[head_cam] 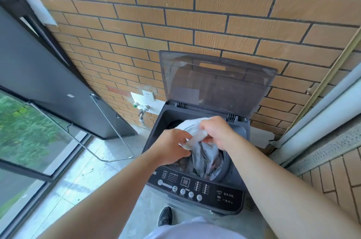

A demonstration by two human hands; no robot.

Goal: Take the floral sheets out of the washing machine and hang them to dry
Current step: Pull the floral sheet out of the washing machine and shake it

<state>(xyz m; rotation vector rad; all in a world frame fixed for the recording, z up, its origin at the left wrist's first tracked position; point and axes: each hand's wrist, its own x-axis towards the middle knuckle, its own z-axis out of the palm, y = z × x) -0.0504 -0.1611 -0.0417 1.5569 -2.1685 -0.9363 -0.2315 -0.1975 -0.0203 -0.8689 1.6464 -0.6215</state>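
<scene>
Two hands clamped on one bunched sheet (203,157), close together, right over the mouth of the washing machine (156,135). Pinching a pale rolled fold with the left hand (172,146), fingers curled in toward the palm. Gripping the top of the same bundle with the right hand (216,131), knuckles up, fingertips tucked under the cloth and out of sight. Raised partly clear of the drum at the top end; trailing down inside it at the lower end, among darker crumpled laundry. Pale grey-white on the raised part, with darker marks lower down; too creased to make out a pattern. Standing dark grey and top-loading against a tan brick wall (175,14), with the tinted lid (214,82) swung up and leaning back toward the bricks, and a control panel (197,190) of round buttons and a small display along the near edge. Left of the machine on the wall, a white socket (147,95) over a metal tap (143,111). Further left, a bare metal rack (117,159) propped against a dark panel (48,72), beside a large window (23,137) with greenery outside. Down on the concrete floor (82,180), one black shoe (165,216) just in front of the machine.
</scene>
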